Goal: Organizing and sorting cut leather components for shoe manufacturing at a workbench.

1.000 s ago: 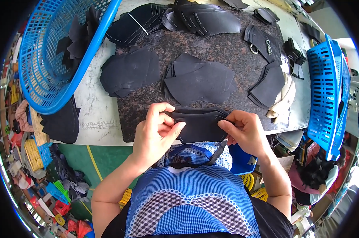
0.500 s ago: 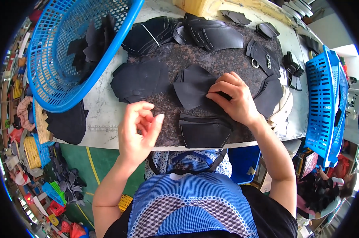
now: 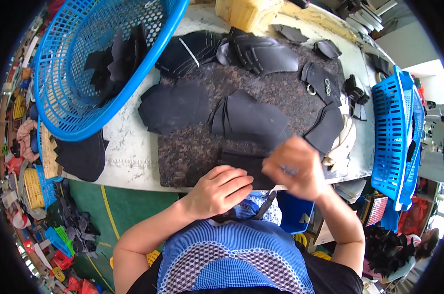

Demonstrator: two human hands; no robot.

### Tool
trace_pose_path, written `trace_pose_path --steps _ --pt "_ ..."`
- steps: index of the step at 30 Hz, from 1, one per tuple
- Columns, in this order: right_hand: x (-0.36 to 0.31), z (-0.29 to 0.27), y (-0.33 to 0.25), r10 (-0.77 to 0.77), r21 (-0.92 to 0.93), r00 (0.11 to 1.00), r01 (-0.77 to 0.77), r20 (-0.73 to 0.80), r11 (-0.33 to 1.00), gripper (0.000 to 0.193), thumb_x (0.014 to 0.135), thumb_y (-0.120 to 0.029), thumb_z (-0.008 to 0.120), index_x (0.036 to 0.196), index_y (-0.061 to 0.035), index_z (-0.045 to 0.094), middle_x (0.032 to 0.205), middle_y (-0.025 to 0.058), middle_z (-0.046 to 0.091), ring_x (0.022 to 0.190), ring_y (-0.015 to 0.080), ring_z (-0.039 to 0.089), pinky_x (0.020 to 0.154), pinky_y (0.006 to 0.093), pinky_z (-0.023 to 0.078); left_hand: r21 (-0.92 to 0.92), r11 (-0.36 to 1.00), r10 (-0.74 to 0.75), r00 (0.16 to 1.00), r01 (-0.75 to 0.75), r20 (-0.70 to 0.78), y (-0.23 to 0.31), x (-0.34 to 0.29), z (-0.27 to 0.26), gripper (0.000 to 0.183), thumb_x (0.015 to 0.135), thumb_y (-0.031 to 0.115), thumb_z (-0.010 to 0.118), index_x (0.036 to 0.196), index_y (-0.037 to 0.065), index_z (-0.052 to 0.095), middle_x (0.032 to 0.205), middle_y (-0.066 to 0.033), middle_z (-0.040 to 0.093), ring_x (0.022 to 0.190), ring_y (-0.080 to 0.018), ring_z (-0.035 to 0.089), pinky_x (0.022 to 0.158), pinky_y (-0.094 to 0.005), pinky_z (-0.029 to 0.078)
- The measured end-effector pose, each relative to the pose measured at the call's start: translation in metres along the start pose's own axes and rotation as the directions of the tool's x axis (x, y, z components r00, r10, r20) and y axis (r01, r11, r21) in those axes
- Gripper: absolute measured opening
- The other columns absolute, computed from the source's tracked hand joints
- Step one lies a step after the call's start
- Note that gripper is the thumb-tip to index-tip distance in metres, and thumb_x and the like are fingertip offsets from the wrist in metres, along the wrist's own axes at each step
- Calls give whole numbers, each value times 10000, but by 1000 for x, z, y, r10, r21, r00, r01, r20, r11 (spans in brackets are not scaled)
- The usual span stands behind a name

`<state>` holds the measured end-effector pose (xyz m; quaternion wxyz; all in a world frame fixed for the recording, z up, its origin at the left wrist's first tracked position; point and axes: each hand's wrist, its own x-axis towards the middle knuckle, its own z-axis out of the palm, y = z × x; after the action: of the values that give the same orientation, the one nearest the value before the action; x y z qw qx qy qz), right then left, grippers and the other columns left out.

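Note:
My left hand (image 3: pixel 221 192) is at the table's near edge, its curled fingers held together at the corner of a stack of black leather-like pieces (image 3: pixel 239 159). Its thumb and whatever lies under the fingers are hidden. Over that stack's right side, my right hand (image 3: pixel 300 166) is closed and smeared by motion. A small greyish-blue patch shows between its fingers, too blurred to name. Just beyond lies a fanned stack of black pieces (image 3: pixel 251 117). Another flat black stack (image 3: pixel 173 105) sits to its left.
A blue basket (image 3: pixel 109 105) with black pieces leans over the table's left side. More black pieces (image 3: pixel 266 51) lie at the back, and a strap with metal rings (image 3: pixel 322 81) at the right. Another blue basket (image 3: pixel 391 132) stands beyond the right edge.
My left hand has come down and right from above the table's front to the near stack. My right hand has left the fanned stack and moved toward me. Those fanned pieces now lie uncovered.

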<state>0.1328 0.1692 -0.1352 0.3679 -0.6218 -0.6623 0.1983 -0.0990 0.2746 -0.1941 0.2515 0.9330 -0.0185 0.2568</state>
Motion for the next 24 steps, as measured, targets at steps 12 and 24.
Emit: trace_pose_path --steps 12,24 --pt "134 -43 120 -151 -601 981 48 -123 798 476 815 -139 819 1267 -106 674 1261 86 647 1165 317 616 1014 432 500 -58 991 -127 981 119 -147 2 -5 -31 256 768 103 832 1011 95 751 1128 -47 701 1021 -236 671 870 -373 548" --pt "59 -27 -16 -303 -86 950 309 78 947 252 704 27 727 937 -54 680 784 81 621 672 303 603 606 419 512 -369 838 -504 830 402 -241 10 23 -59 586 781 131 906 1290 31 634 1217 -148 661 1018 -256 678 784 -354 577"
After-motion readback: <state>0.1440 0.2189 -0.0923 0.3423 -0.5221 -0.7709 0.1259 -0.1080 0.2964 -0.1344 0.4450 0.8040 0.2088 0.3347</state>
